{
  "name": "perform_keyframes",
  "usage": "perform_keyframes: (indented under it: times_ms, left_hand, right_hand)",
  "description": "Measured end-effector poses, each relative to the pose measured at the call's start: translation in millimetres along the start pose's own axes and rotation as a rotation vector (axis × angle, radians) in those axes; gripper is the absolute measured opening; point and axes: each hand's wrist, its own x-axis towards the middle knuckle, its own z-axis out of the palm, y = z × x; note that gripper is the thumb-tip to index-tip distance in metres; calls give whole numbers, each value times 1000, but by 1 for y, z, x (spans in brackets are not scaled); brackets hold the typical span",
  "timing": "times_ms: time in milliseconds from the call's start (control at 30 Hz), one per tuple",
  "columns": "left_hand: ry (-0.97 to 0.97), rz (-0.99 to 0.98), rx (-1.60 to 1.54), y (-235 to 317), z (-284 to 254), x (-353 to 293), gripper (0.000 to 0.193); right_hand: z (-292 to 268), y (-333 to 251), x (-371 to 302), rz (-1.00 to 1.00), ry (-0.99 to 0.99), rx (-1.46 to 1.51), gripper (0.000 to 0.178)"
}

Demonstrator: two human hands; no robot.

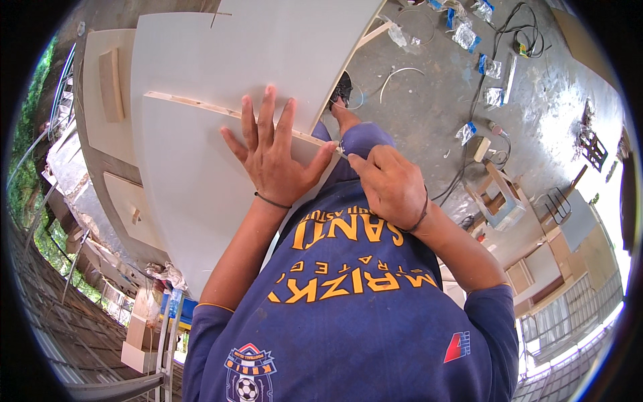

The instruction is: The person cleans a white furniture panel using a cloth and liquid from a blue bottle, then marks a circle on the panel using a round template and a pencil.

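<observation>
A large pale grey panel (201, 154) lies in front of me and to my left. A narrow strip of bare wood (194, 102) runs across it, its right end at the panel's edge by my knees. My left hand (271, 154) is spread over the panel and the strip, fingers apart, thumb reaching to the strip's right end. My right hand (392, 184) is closed, index finger pointing at that same end. From its fingers a small thin tool (342, 153) with a light tip meets the strip's end; its kind is hidden by the hand.
More wooden panels (127, 144) stand or lie at the far left. On the concrete floor (429, 87) to the right are dark cables (474, 100), foil-and-blue-tape scraps (467, 132) and a small wooden frame (499, 197). A metal frame (166, 348) stands at the lower left.
</observation>
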Motion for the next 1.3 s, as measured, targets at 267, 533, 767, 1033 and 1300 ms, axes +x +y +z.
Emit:
perform_keyframes:
  times_ms: [267,533,767,1033,1300]
  left_hand:
    - [-8,-10,11,0,-1,0,73]
    - [-7,-10,19,0,0,0,70]
    - [15,-11,19,2,1,2,71]
    - [0,276,-170,-6,5,-8,41]
    - [-159,452,-81,6,3,0,16]
  right_hand:
    - [6,3,2,-15,22,-27,25]
    - [10,4,2,-21,44,-64,25]
    - [29,21,-2,12,33,-19,24]
    - [29,42,-5,166,257,104,21]
    - [22,34,-9,279,349,303,17]
